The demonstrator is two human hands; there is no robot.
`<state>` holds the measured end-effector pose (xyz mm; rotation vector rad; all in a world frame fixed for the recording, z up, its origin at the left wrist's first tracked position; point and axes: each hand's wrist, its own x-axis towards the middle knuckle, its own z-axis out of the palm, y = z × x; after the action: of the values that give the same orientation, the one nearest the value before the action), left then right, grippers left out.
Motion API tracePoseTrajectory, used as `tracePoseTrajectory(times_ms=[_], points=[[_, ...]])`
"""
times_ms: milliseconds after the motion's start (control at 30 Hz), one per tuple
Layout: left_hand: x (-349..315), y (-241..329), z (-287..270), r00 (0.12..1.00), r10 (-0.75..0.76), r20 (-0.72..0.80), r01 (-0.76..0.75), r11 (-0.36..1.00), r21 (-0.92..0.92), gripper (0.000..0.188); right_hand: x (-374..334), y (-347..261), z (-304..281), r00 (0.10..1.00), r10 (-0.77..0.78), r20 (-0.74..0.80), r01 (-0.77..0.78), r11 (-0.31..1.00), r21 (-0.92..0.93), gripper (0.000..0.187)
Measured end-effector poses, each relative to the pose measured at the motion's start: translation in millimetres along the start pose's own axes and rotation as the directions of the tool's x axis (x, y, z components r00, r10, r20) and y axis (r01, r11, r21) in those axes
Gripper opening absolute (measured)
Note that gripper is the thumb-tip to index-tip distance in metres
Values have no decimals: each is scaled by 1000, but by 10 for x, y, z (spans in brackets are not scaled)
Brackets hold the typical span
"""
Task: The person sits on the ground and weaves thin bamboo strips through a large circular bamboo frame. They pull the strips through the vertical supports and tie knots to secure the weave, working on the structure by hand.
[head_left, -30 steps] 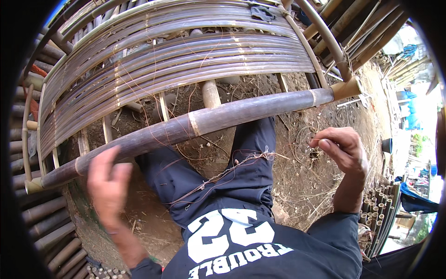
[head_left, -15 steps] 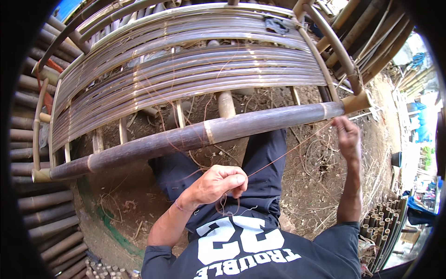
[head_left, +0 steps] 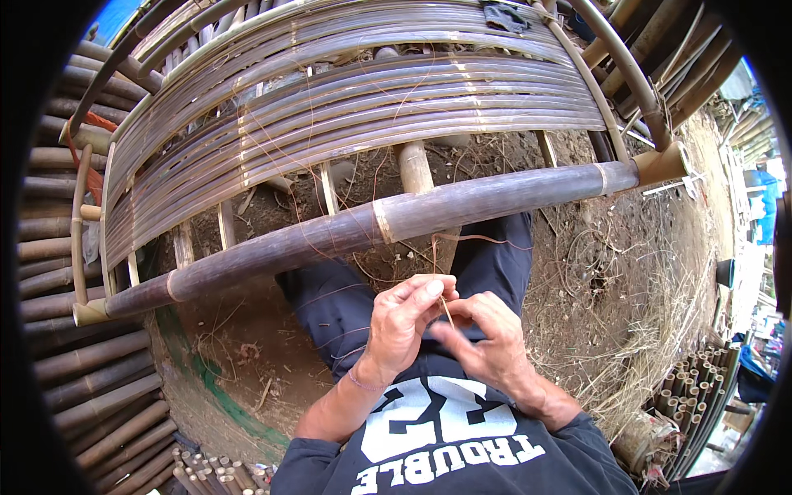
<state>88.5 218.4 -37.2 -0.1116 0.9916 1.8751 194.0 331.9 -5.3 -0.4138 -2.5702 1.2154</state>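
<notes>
My left hand [head_left: 402, 322] is closed, its thumb and forefinger pinching a thin reddish-brown cord [head_left: 434, 257] in front of my chest. From that pinch the cord rises, then bends to the right across my dark trousers. Right beside it is my right hand [head_left: 493, 340], fingers bent and fingertips close to the left ones. A short yellowish stretch of strand [head_left: 446, 311] shows between the two hands. Motion blurs the right thumb, so its grip on the strand is unclear. Beyond my hands lies the thick dark bamboo front rail [head_left: 289, 241] of a bamboo bench.
Slats of split bamboo [head_left: 346, 124] form the bench seat, with loose cords trailing over them. A dark cloth [head_left: 505, 16] lies at the far edge. Bamboo poles [head_left: 99, 355] are stacked at left; cut bamboo pieces [head_left: 693, 396] stand at right. Fibre scraps [head_left: 594, 330] litter the dirt floor.
My right hand has come in from the far right to beside my left hand. The cord stretched taut between them has gone slack. The view has shifted slightly.
</notes>
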Motion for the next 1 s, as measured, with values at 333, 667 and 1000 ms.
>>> tracePoseTrajectory(times_ms=[333,667,1000], points=[[-4,102,-289,982,174,-74,-133,916,379,17,10,294,-449,971,198,-136,-198,980,7,8],[-133,256,-413,999,18,-36,-9,973,229,19,29,384,-581,994,42,100,-7,944,-331,47],[-222,271,-209,995,76,-64,-46,922,386,21,267,156,105,999,-37,-24,41,984,172,11]])
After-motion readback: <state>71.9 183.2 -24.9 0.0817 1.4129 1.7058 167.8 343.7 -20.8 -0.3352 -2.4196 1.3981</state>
